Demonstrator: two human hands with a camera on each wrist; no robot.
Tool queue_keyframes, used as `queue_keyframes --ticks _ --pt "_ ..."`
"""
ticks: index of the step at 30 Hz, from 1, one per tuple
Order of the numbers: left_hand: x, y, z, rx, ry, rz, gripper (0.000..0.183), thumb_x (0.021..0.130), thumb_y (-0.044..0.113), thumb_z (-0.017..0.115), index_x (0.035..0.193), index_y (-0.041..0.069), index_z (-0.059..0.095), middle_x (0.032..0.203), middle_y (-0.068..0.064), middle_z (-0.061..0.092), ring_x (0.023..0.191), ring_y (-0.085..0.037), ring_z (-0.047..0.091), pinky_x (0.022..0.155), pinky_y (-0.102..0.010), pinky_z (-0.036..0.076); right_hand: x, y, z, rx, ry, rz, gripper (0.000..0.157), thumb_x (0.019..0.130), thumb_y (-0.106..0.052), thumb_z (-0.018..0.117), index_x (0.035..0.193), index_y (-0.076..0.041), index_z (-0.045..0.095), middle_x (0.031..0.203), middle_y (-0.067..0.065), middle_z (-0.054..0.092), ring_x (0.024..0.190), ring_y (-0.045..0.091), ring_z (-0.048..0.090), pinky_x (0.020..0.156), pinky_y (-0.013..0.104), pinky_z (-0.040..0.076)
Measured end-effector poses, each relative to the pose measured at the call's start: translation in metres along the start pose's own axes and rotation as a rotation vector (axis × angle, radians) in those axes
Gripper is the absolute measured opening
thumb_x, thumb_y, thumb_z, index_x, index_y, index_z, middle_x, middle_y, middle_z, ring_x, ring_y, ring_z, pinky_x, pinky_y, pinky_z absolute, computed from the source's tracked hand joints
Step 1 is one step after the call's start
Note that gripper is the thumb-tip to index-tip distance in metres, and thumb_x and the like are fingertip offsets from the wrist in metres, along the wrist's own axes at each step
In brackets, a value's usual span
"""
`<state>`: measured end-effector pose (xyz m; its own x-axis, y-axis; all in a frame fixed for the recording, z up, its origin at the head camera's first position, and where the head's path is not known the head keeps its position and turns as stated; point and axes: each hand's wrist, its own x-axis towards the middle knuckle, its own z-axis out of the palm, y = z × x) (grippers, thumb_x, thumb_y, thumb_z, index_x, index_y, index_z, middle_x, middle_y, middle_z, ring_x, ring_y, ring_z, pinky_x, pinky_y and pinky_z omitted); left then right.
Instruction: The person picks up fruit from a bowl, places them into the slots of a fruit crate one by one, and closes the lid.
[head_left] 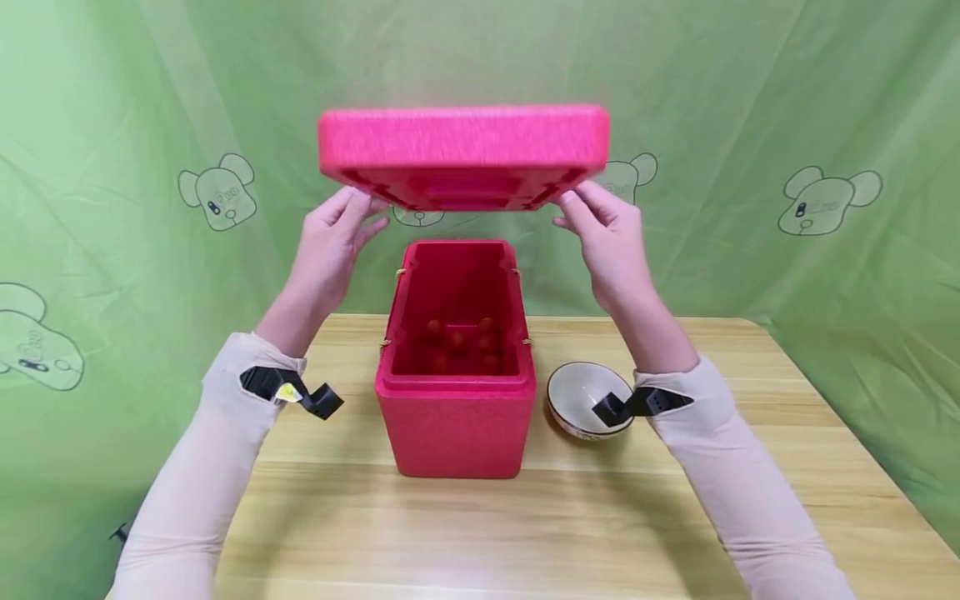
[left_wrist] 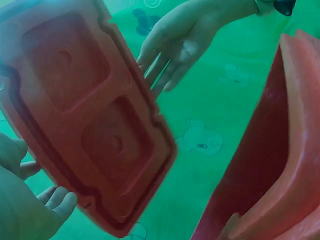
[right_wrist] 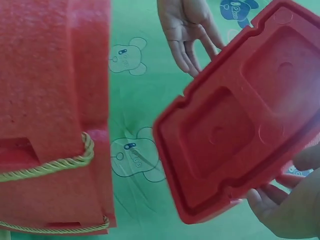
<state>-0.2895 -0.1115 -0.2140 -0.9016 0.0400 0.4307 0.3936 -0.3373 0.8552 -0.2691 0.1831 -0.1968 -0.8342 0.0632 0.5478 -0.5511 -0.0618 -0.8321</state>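
Note:
Between my two hands, a red foam box lid (head_left: 463,137) is lifted well above the red foam box (head_left: 455,429), its recessed underside showing in both wrist views. My left hand (head_left: 327,246) holds the lid's left side by the fingers. On the opposite side, my right hand (head_left: 615,242) grips the lid's edge, partly hidden behind it in the head view. The box stands uncovered on the table. Several small round orange things (head_left: 457,340) lie on its floor.
A white bowl (head_left: 581,387) with a dark rim stands just right of the box. Yellow rope handles (right_wrist: 55,166) run along the box's side. Beyond the wooden table (head_left: 750,467) hangs a green curtain (head_left: 480,50) printed with bear heads.

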Motion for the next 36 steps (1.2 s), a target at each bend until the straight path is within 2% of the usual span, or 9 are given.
queue_keyframes --ticks 4,9,12,15,18,20,23,30,36 --pt "-0.004 -0.002 0.004 -0.019 0.011 -0.002 0.032 0.103 0.01 0.057 0.133 0.009 0.065 0.129 -0.003 0.064 0.126 -0.015 0.057 0.115 -0.031 0.044 -0.003 0.002 0.005 -0.009 0.004 0.023 0.025 0.103 -0.008 0.054 0.11 -0.013 0.078 0.116 -0.003 0.073 0.118 0.011 0.059 0.105 0.031 0.048" --pt "-0.008 -0.002 0.004 0.105 -0.063 0.031 0.056 0.103 0.013 0.058 0.156 0.018 0.043 0.158 0.005 0.047 0.146 -0.009 0.041 0.119 -0.031 0.038 -0.006 0.002 0.004 -0.027 -0.077 0.042 0.042 0.105 -0.014 0.051 0.147 -0.01 0.055 0.154 0.0 0.053 0.143 0.012 0.045 0.117 0.034 0.039" --pt "-0.01 -0.002 0.002 0.161 -0.129 0.04 0.057 0.107 0.02 0.05 0.161 0.019 0.032 0.166 0.009 0.034 0.153 -0.008 0.03 0.126 -0.033 0.027 -0.007 0.002 0.004 -0.05 -0.135 0.045 0.051 0.106 -0.021 0.05 0.156 -0.014 0.042 0.162 -0.002 0.042 0.15 0.011 0.037 0.123 0.036 0.033" --pt "-0.013 -0.003 -0.001 0.286 -0.193 0.056 0.058 0.109 0.029 0.038 0.164 0.022 0.021 0.17 0.01 0.023 0.157 -0.007 0.019 0.129 -0.039 0.018 -0.008 0.002 0.003 -0.143 -0.167 0.052 0.054 0.107 -0.026 0.047 0.159 -0.018 0.035 0.166 -0.006 0.035 0.153 0.008 0.03 0.127 0.037 0.026" --pt "-0.014 -0.005 -0.005 0.418 -0.252 0.081 0.059 0.11 0.036 0.026 0.165 0.024 0.01 0.172 0.01 0.012 0.159 -0.008 0.01 0.13 -0.044 0.012 -0.008 0.002 0.0 -0.323 -0.212 0.06 0.054 0.109 -0.036 0.04 0.161 -0.025 0.03 0.168 -0.012 0.028 0.157 0.006 0.016 0.13 0.039 0.015" --pt "-0.014 -0.007 -0.008 0.475 -0.291 0.098 0.059 0.11 0.038 0.018 0.165 0.023 0.004 0.173 0.011 0.006 0.159 -0.008 0.004 0.13 -0.045 0.007 -0.008 0.004 -0.004 -0.43 -0.252 0.062 0.054 0.11 -0.043 0.033 0.162 -0.029 0.026 0.168 -0.014 0.024 0.159 0.006 0.007 0.13 0.042 0.007" --pt "-0.013 -0.011 -0.014 0.515 -0.371 0.114 0.059 0.11 0.037 0.012 0.165 0.021 -0.003 0.173 0.01 -0.003 0.159 -0.008 -0.004 0.13 -0.044 0.0 -0.009 0.009 -0.011 -0.495 -0.323 0.057 0.056 0.11 -0.048 0.024 0.163 -0.031 0.021 0.17 -0.014 0.017 0.159 0.006 -0.003 0.13 0.043 0.0" --pt "-0.013 -0.025 -0.032 0.503 -0.548 0.084 0.058 0.111 0.036 0.011 0.163 0.025 -0.012 0.172 0.011 -0.01 0.158 -0.007 -0.008 0.13 -0.046 0.001 -0.013 0.03 -0.034 -0.384 -0.533 0.02 0.057 0.111 -0.038 0.023 0.165 -0.027 0.007 0.173 -0.008 0.008 0.159 0.018 0.014 0.129 0.049 0.01" --pt "-0.017 -0.042 -0.048 0.571 -0.577 0.086 0.057 0.111 0.031 0.012 0.164 0.027 -0.008 0.173 0.011 -0.005 0.159 -0.008 -0.001 0.13 -0.045 0.006 -0.018 0.053 -0.041 -0.319 -0.646 0.027 0.061 0.108 -0.029 0.026 0.165 -0.024 0.004 0.173 -0.007 0.002 0.16 0.016 0.004 0.129 0.053 0.004"
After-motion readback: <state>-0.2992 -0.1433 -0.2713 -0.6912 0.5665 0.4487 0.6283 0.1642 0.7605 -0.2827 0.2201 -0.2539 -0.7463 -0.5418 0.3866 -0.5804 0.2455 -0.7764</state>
